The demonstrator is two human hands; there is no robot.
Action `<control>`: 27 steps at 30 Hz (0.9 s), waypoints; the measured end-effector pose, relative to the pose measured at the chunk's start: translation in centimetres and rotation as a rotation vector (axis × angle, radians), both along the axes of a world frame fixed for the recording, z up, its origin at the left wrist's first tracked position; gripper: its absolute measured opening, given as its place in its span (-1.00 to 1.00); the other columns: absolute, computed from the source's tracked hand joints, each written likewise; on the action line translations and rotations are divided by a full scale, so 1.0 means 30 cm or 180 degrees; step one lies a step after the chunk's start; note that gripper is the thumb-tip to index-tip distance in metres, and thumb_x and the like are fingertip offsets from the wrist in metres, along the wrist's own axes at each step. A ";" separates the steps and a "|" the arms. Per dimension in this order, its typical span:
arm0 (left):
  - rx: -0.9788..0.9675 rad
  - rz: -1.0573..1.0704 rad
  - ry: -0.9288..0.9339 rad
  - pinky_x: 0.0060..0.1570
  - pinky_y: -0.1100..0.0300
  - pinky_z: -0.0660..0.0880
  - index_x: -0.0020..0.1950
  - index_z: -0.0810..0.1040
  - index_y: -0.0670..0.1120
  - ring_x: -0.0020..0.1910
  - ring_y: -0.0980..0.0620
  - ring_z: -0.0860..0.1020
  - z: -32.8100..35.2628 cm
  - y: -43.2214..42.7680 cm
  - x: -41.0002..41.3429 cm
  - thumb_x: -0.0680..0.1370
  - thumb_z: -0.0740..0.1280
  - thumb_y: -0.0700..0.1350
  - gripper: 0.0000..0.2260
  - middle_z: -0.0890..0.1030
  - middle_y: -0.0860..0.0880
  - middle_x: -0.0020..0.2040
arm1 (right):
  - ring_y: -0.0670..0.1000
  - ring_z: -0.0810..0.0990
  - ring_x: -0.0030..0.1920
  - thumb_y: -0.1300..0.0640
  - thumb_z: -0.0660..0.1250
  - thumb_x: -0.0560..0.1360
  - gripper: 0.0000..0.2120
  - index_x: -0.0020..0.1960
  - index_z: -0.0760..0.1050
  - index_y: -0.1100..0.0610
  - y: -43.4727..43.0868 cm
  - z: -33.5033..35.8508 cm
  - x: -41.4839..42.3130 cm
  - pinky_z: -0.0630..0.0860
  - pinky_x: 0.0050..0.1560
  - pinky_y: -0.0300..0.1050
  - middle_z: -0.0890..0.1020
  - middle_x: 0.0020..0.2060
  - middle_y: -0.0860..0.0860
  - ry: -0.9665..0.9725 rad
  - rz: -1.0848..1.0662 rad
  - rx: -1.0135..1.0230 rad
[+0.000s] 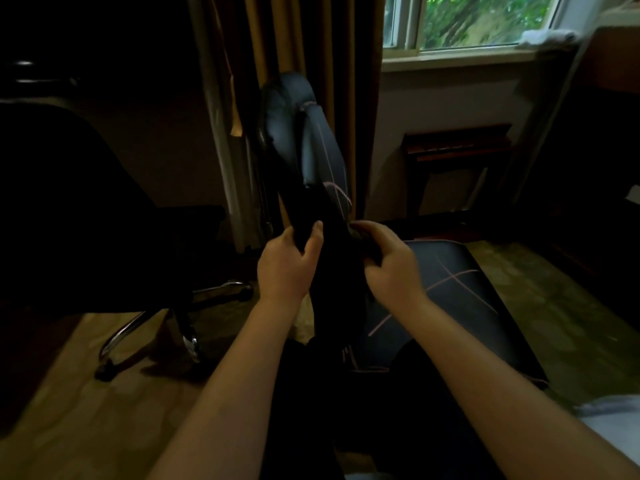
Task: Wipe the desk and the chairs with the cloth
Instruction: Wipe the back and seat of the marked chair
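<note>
Steadying the chair's backrest [311,140] with the left grip [289,261], thumb on the front face and fingers wrapped round the near edge, presumably to stop swivel and tilt under rubbing. Pressing the right grip [389,263] against the opposite edge, fingers curled on a dark wad, most likely the cloth [362,249], though too dim to be certain. Working low on the backrest, just above the seat [450,282]. Worth minding a second chair [86,202] close on the left, near enough to catch a leg. Worth minding too the curtain [277,39] right behind the backrest, and a small wooden stand [453,143] under the window. No sure sight of the table.
</note>
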State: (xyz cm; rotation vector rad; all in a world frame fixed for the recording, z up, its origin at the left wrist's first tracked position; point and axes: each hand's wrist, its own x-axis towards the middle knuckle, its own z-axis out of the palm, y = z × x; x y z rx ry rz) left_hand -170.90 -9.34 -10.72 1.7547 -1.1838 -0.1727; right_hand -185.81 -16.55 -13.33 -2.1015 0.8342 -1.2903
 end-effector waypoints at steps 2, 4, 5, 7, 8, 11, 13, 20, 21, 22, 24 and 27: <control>-0.0018 0.0046 0.0074 -0.32 0.15 0.46 -0.05 0.60 -0.11 -0.26 0.02 0.59 0.000 -0.003 -0.003 0.59 0.21 0.18 -0.62 0.62 -0.04 -0.23 | -0.17 0.51 0.18 0.44 0.32 0.41 -0.51 0.28 0.53 0.12 0.014 0.006 0.037 0.41 0.23 -0.39 0.52 0.18 -0.13 0.0019 0.0043 -0.0133; -0.0122 0.0025 0.0382 -0.26 0.11 0.53 -0.06 0.60 -0.06 -0.24 0.04 0.61 -0.009 -0.008 -0.001 0.57 0.25 0.19 -0.67 0.63 0.00 -0.23 | -0.13 0.52 0.18 0.40 0.35 0.44 -0.52 0.31 0.52 0.09 0.021 -0.045 0.048 0.44 0.22 -0.34 0.50 0.21 -0.14 0.0086 -0.0063 -0.0144; -0.0188 0.0021 0.0456 -0.23 0.10 0.57 -0.05 0.59 -0.02 -0.23 0.08 0.62 -0.023 -0.010 0.000 0.56 0.27 0.18 -0.71 0.63 0.04 -0.21 | -0.11 0.52 0.17 0.37 0.36 0.45 -0.52 0.32 0.51 0.07 0.023 -0.084 0.043 0.46 0.21 -0.30 0.50 0.22 -0.12 0.0122 -0.0134 -0.0129; -0.0250 -0.0015 0.0445 -0.15 0.11 0.61 0.05 0.54 0.04 -0.17 0.17 0.62 -0.071 -0.008 -0.003 0.55 0.30 0.18 -0.75 0.63 0.12 -0.14 | -0.08 0.53 0.18 0.35 0.39 0.45 -0.52 0.33 0.51 0.07 0.023 -0.174 0.014 0.49 0.20 -0.22 0.52 0.22 -0.08 0.0155 -0.0247 -0.0069; -0.0240 -0.0056 0.0453 -0.12 0.09 0.62 0.10 0.51 0.06 -0.13 0.19 0.62 -0.105 -0.006 -0.005 0.53 0.30 0.22 -0.72 0.62 0.14 -0.09 | -0.12 0.51 0.18 0.35 0.40 0.44 -0.52 0.32 0.51 0.08 0.022 -0.215 -0.005 0.49 0.20 -0.21 0.53 0.21 -0.06 0.0182 -0.0282 -0.0020; -0.0049 -0.0185 0.0524 -0.04 0.05 0.62 0.15 0.48 0.11 -0.05 0.17 0.61 -0.211 0.000 0.003 0.44 0.23 0.41 -0.53 0.61 0.17 -0.03 | -0.26 0.42 0.16 0.40 0.41 0.41 -0.54 0.27 0.56 0.13 0.014 -0.288 -0.049 0.44 0.20 -0.35 0.57 0.16 -0.02 0.0234 -0.0321 0.0065; -0.0061 -0.0239 0.0544 -0.07 0.02 0.62 0.11 0.50 0.15 -0.10 0.12 0.63 -0.245 0.007 0.013 0.36 0.19 0.50 -0.46 0.63 0.15 -0.05 | -0.27 0.42 0.17 0.44 0.39 0.39 -0.53 0.25 0.57 0.14 0.004 -0.294 -0.057 0.38 0.20 -0.46 0.58 0.15 -0.04 0.0169 -0.0259 0.0089; -0.0425 -0.0254 0.0539 -0.15 0.25 0.55 0.03 0.50 0.13 -0.11 0.20 0.61 -0.307 0.003 0.007 0.44 0.27 0.29 -0.69 0.61 0.17 -0.10 | -0.05 0.55 0.23 0.38 0.37 0.49 -0.64 0.27 0.52 0.21 -0.019 -0.065 0.019 0.45 0.26 -0.27 0.56 0.20 0.00 -0.0380 0.0011 -0.0454; -0.0444 -0.0256 0.0494 -0.17 0.26 0.55 0.04 0.50 0.08 -0.11 0.22 0.60 -0.330 0.006 0.004 0.45 0.27 0.25 -0.69 0.60 0.18 -0.11 | -0.05 0.53 0.27 0.38 0.35 0.50 -0.64 0.28 0.52 0.22 -0.020 -0.037 0.039 0.42 0.29 -0.29 0.54 0.24 0.01 -0.0393 0.0072 -0.0572; -0.0408 -0.0255 0.0428 -0.18 0.23 0.55 0.03 0.48 0.05 -0.13 0.24 0.60 -0.354 0.009 0.003 0.47 0.29 0.22 -0.71 0.60 0.17 -0.12 | -0.05 0.49 0.32 0.38 0.34 0.51 -0.63 0.30 0.50 0.23 -0.020 -0.027 0.057 0.39 0.32 -0.27 0.52 0.28 0.02 -0.0380 0.0160 -0.0622; -0.0213 -0.0274 0.0385 -0.18 0.22 0.56 0.01 0.45 0.09 -0.14 0.25 0.59 -0.386 0.007 -0.002 0.48 0.35 0.15 -0.79 0.58 0.18 -0.13 | -0.03 0.43 0.39 0.40 0.32 0.51 -0.57 0.37 0.46 0.24 -0.016 -0.066 0.074 0.37 0.37 -0.21 0.46 0.36 0.05 -0.0352 0.0309 -0.0568; -0.0153 -0.0288 0.0565 -0.17 0.40 0.50 -0.03 0.43 0.21 -0.10 0.29 0.58 -0.393 -0.002 -0.003 0.49 0.40 0.08 -0.83 0.58 0.22 -0.11 | -0.08 0.41 0.41 0.42 0.32 0.50 -0.54 0.39 0.42 0.24 -0.007 -0.221 0.043 0.37 0.38 -0.19 0.44 0.38 0.06 -0.0417 0.0165 -0.0333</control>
